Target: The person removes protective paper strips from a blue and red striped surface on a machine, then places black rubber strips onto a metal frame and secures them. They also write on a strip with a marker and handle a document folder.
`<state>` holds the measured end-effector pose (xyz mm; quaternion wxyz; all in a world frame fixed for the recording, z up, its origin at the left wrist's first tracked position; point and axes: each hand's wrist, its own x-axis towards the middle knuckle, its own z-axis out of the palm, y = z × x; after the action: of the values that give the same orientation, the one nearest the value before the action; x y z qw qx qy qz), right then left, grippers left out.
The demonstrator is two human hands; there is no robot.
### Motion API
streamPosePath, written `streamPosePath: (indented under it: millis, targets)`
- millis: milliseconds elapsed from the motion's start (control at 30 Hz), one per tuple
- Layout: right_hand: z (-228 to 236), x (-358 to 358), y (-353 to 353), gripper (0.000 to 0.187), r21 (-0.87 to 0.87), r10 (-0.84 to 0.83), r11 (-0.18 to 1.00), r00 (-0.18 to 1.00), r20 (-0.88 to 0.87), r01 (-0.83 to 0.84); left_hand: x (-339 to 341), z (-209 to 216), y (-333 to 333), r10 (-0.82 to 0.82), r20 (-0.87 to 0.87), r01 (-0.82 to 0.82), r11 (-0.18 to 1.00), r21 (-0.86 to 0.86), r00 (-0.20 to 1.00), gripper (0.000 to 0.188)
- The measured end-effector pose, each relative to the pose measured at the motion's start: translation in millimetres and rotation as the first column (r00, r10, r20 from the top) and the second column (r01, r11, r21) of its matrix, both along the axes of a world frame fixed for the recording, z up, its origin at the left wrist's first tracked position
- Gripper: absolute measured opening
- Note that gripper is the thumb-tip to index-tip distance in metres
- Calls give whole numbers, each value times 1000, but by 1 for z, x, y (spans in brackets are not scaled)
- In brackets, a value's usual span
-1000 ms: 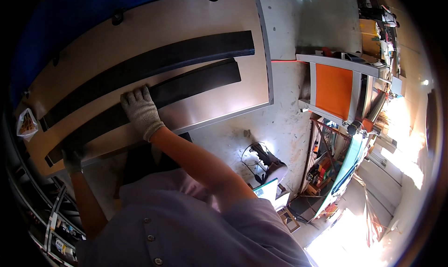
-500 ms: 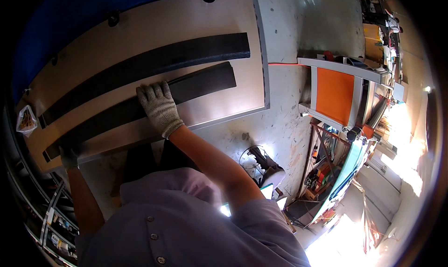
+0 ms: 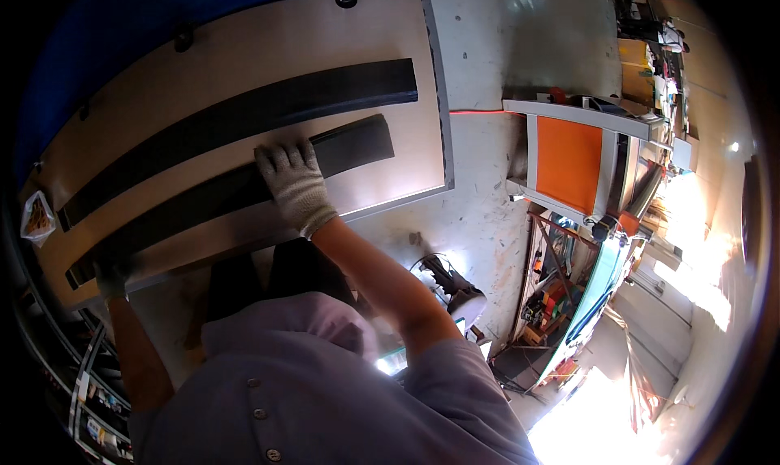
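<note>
Two long black flat strips lie side by side across a tan-topped table. My right hand [image 3: 294,182], in a knitted grey glove, rests over the nearer strip [image 3: 191,197] towards its right end, fingers stretched across it and slightly apart. My left hand [image 3: 111,280], gloved too, is at the near edge of that same strip, close to its left end. Shadow and blur hide the left fingers. The farther strip [image 3: 268,111] lies untouched beyond both hands.
The table [image 3: 357,38] has a grey edge and dark round fittings along its far side, by a blue surface [image 3: 106,42]. A clear bag of small brownish pieces [image 3: 37,219] sits at its left end. Rightward stand an orange-panelled frame [image 3: 569,166] and a fan-like object [image 3: 459,294].
My right hand has slid rightward along the nearer strip, closer to its right end. My left hand stays near the left end. The whole view has shifted slightly.
</note>
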<state>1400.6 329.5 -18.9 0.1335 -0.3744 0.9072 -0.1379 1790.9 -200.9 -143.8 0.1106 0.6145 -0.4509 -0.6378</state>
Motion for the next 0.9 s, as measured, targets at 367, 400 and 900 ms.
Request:
streamPosePath:
  millis: [367, 400, 900]
  targets:
    - [5, -29, 58, 85, 119, 52, 992, 996, -72, -44, 5, 12, 21, 179, -313, -152, 982, 109, 933, 61]
    - [16, -34, 59, 65, 152, 74, 986, 996, -50, -66, 12, 10, 21, 253, -369, -205, 965, 164, 894, 61]
    - [7, 20, -65, 93, 364, 202, 900, 970, 136, -239, 57, 39, -66, 330, -591, -244, 944, 224, 736, 45]
